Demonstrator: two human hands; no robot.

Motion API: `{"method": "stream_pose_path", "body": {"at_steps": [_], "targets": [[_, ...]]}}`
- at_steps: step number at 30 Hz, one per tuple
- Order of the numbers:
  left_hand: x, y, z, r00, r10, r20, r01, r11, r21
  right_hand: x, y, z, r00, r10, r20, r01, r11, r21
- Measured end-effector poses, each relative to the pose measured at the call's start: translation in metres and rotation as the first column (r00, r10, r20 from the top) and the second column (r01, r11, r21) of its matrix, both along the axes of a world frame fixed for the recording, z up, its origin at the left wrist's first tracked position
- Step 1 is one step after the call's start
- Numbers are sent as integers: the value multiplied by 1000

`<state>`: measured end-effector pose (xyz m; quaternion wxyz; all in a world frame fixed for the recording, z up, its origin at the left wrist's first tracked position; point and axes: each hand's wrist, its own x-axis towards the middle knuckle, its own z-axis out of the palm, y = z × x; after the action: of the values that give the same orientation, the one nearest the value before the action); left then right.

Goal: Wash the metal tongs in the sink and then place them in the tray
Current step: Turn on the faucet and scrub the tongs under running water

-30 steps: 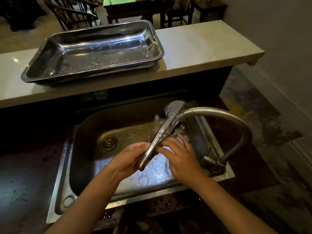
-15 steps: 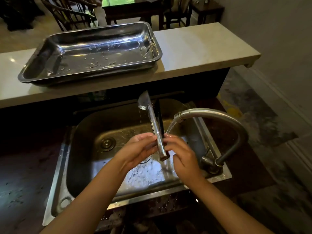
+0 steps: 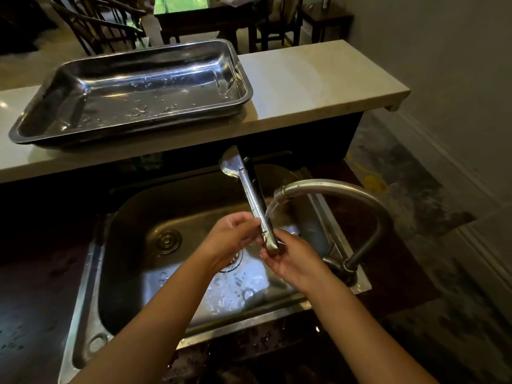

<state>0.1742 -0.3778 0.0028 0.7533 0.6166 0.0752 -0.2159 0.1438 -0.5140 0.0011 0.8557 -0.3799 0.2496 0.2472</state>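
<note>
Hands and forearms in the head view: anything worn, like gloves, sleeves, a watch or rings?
Nothing visible. The left hand and right hand are bare, with no gloves, and both forearms are uncovered up to the frame edge. No watch, bracelet or ring shows, though the lighting is dim.

The sink [image 3: 91, 286] sits low in front, and over its middle the tongs [image 3: 250, 195] stand nearly upright, scoop end up and toward the counter, with the left hand [image 3: 232, 239] on their left side and the right hand [image 3: 293, 259] wrapped around their lower end. Just right of the tongs the faucet [image 3: 346, 189] arches in from the sink's right rear corner, its spout beside the handle. Behind and above the sink runs the counter [image 3: 304, 84], and on its left part rests the tray [image 3: 133, 90], well apart from the tongs, with chairs [image 3: 97, 26] and a table [image 3: 199, 15] beyond.
</note>
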Motion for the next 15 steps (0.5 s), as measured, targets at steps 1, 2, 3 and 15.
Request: {"method": "stream_pose_path", "body": {"at_steps": [1,2,3,15], "targets": [[-2,1,-1,1000,8,-10,-8,1000,3,2,1,0,1000,17,1,-17,1000,-18],[-4,1,-2,999,28,-26,-28,1000,-2,2,3,-1,999,37,22,-35,996,-81],[-6,-1,-4,997,54,-47,-55,998,-14,0,6,-3,997,60,55,-49,982,-185],[-37,12,-26,941,-101,-322,61,989,-132,-35,18,-36,949,163,272,99,661,-743]]}}
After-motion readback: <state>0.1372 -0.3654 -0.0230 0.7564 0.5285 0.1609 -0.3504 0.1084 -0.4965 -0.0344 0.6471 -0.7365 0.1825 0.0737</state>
